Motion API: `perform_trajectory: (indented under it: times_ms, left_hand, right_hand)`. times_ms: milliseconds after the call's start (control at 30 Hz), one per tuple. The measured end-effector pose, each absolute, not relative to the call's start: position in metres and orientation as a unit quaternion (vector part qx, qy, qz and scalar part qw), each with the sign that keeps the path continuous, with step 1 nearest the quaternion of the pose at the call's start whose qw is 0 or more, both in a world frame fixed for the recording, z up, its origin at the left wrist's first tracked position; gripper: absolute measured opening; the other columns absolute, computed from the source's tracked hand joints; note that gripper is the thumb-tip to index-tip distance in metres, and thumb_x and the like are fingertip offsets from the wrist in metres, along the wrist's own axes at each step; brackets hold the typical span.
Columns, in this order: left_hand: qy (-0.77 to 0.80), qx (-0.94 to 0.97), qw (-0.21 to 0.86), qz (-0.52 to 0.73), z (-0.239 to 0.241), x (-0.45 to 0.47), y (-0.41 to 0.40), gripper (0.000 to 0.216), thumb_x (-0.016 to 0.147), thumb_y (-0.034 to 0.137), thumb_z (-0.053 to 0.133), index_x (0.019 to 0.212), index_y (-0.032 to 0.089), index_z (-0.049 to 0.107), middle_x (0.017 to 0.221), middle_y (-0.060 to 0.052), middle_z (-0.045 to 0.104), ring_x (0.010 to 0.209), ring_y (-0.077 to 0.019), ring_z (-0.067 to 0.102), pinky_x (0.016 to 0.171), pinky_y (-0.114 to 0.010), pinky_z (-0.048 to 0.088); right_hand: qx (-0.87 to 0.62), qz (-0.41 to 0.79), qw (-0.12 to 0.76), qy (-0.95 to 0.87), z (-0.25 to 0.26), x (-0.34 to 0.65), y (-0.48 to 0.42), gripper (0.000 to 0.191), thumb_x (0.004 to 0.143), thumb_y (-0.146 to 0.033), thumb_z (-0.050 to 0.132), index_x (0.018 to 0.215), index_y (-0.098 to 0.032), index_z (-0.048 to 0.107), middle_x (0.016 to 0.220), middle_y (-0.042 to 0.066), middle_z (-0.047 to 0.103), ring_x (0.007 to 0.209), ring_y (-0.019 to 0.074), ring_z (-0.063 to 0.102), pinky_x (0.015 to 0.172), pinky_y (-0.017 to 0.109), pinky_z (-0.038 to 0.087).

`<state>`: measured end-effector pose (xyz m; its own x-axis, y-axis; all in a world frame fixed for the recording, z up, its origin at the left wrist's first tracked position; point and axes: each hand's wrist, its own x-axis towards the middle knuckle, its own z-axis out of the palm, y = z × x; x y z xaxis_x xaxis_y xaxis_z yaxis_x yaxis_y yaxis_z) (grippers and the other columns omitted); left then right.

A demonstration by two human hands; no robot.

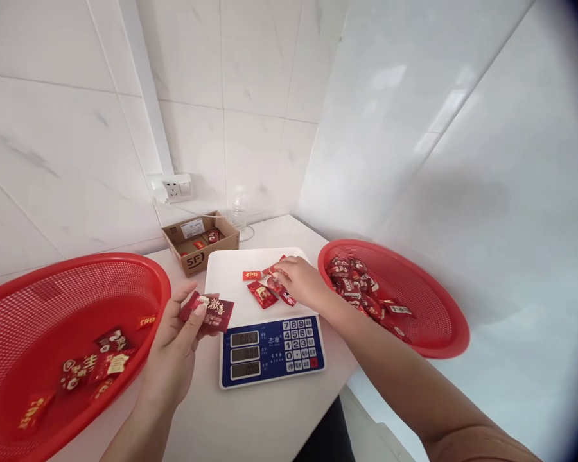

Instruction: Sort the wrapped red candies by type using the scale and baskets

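Red wrapped candy packets (pixel 219 309) with pale lettering are gripped between the thumb and fingers of my left hand (pixel 173 340), just left of the scale's display. On the white pan of the electronic scale (pixel 226 266), several small red packets lie loosely together, among them a dark red candy packet (pixel 261 294) and a small bright red packet (pixel 251 276). My right hand (pixel 296 279) reaches over the pan from the right, its fingers pinched on a red candy packet (pixel 273 267) there. Its fingertips partly hide that packet. Digits show on the blue panel (pixel 272 353).
A large red basket (pixel 101 260) at the left holds several packets. Another red basket (pixel 443 321) at the right holds a pile of them. Behind the scale stand an open cardboard box (pixel 212 256) with packets inside and a clear bottle (pixel 239 212). Tiled walls close off the table's back.
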<state>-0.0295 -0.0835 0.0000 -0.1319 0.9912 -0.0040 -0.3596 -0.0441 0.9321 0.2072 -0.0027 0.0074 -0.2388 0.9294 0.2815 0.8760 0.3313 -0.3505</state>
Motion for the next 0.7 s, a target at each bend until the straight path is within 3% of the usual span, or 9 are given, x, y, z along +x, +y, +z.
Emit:
perform_trajectory:
  times_ms: [100, 267, 433, 700]
  left_hand:
    - [0.42, 0.378, 0.541, 0.622, -0.001, -0.031, -0.083, 0.048, 0.073, 0.039, 0.069, 0.118, 0.029, 0.053, 0.105, -0.002, 0.066, 0.075, -0.0112, 0.061, 0.063, -0.023, 0.05]
    - [0.409, 0.395, 0.529, 0.63, -0.004, -0.033, -0.08, 0.037, 0.075, 0.037, 0.068, 0.107, 0.027, 0.055, 0.113, -0.004, 0.064, 0.082, -0.013, 0.062, 0.065, -0.023, 0.049]
    - [0.405, 0.399, 0.529, 0.63, -0.003, -0.033, -0.08, 0.034, 0.075, 0.036, 0.068, 0.104, 0.024, 0.054, 0.115, -0.005, 0.063, 0.085, -0.0139, 0.062, 0.066, -0.024, 0.05]
    - [0.422, 0.397, 0.521, 0.628, -0.005, -0.033, -0.08, 0.035, 0.075, 0.037, 0.068, 0.106, 0.025, 0.057, 0.096, -0.001, 0.064, 0.077, -0.0117, 0.061, 0.065, -0.022, 0.051]
  right_hand:
    - [-0.564, 0.021, 0.3, -0.769, 0.016, 0.208, -0.017, 0.022, 0.09, -0.025, 0.046, 0.097, -0.021, 0.067, 0.103, 0.007, 0.066, 0.102, 0.0203, 0.057, 0.088, 0.033, 0.044]
    - [-0.569, 0.012, 0.417, -0.708, 0.032, 0.22, -0.061, 0.023, 0.089, -0.033, 0.048, 0.097, -0.024, 0.067, 0.097, 0.005, 0.069, 0.088, 0.0197, 0.063, 0.078, 0.034, 0.05]
    - [-0.609, 0.011, 0.432, -0.665, 0.028, 0.237, -0.085, 0.025, 0.087, -0.04, 0.049, 0.098, -0.026, 0.067, 0.098, 0.004, 0.07, 0.084, 0.0209, 0.065, 0.076, 0.036, 0.052]
    - [-0.625, 0.012, 0.431, -0.65, 0.018, 0.244, -0.088, 0.025, 0.086, -0.039, 0.051, 0.099, -0.024, 0.067, 0.099, 0.004, 0.07, 0.089, 0.0219, 0.065, 0.079, 0.036, 0.052]
